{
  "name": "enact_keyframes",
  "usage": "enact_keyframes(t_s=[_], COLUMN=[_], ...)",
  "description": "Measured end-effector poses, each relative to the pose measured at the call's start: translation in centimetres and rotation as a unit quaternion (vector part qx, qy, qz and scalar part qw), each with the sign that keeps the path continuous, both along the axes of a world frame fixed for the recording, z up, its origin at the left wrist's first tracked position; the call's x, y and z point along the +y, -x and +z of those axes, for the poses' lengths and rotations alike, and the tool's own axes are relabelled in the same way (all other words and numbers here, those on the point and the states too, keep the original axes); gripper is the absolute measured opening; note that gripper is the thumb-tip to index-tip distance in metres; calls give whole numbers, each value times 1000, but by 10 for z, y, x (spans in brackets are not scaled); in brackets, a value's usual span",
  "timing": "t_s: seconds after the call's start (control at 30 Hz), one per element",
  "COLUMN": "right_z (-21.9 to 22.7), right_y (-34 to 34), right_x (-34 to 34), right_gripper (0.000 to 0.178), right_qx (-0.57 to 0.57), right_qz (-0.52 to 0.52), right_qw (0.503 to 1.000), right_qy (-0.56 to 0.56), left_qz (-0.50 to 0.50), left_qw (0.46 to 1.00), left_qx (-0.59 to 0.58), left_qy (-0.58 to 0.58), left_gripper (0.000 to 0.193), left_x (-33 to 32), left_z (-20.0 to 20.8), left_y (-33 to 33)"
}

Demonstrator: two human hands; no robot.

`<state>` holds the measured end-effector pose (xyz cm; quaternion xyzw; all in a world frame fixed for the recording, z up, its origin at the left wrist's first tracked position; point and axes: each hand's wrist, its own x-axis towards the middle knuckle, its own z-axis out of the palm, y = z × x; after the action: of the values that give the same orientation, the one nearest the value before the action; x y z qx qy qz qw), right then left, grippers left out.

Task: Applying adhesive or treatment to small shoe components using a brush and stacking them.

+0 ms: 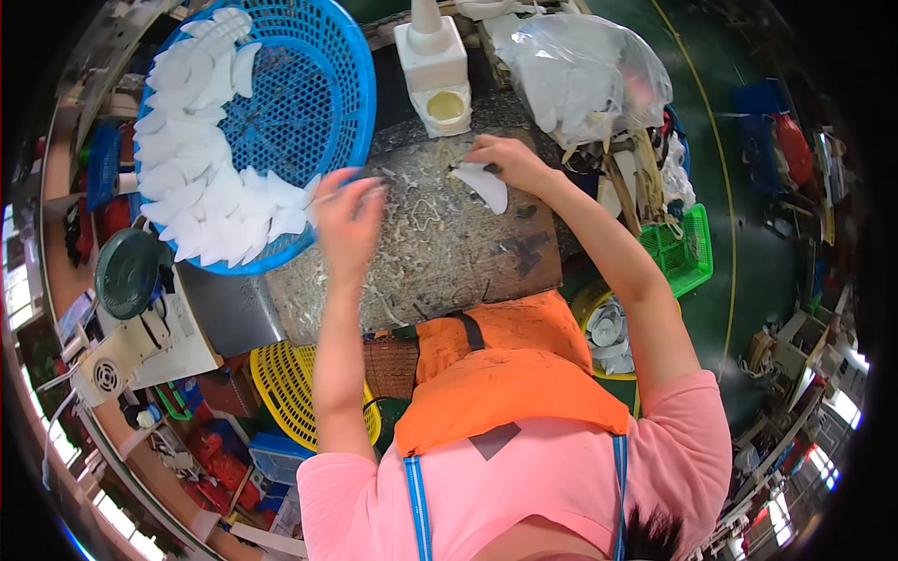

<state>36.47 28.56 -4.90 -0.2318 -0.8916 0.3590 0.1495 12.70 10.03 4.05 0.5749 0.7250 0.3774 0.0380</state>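
Pressing down on a white curved piece [488,185], the right hand [505,161] is bent over it, and a small dark tool is pinched in its fingers at the piece's top edge. The piece is kept flat on the worn work board [440,252], likely so it cannot slide while it is cut or trimmed.

The left hand [348,217] is blurred. It is held up just beside the rim of the blue basket [323,89], with its fingers partly closed, and something thin and pale seems to be gripped in them, but what it is cannot be told.

Many more white pieces [201,178] are piled along the basket's left and lower sides. The basket is set close by the left hand, so pieces can be reached with ease.

Pale shavings are scattered over the board. Behind it a white stand with a small yellow cup [446,106] is seen, and a clear bag [585,75] of white pieces is placed further right.
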Motion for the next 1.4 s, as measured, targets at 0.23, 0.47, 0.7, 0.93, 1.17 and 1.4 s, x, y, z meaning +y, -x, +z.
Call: enact_keyframes(t_s=[0.23, 0.47, 0.7, 0.93, 1.17, 1.4], right_z=[18, 7, 26, 7, 30, -10], right_y=[-66, -47, 49, 59, 5, -24], right_x=[-40, -1, 22, 36, -5, -47], right_gripper=[47, 21, 20, 23, 19, 17], right_qx=[-94, -219, 49, 3, -150, -14], right_qz=[127, -96, -163, -209, -164, 2], right_qw=[987, 945, 984, 973, 909, 1000], right_qy=[-11, 225, -48, -95, 352, 14], left_qz=[-112, -75, 44, -10, -104, -32], left_qw=[979, 976, 970, 981, 994, 999], left_qx=[26, 123, 130, -163, -27, -21], left_qy=[165, 161, 203, 102, 9, 38], left_gripper=[35, 37, 36, 17, 12, 12], left_x=[66, 67, 68, 45, -2, 4], left_z=[-100, -110, -107, -80, -108, -108], left_y=[-85, -105, -116, -115, -109, -115])
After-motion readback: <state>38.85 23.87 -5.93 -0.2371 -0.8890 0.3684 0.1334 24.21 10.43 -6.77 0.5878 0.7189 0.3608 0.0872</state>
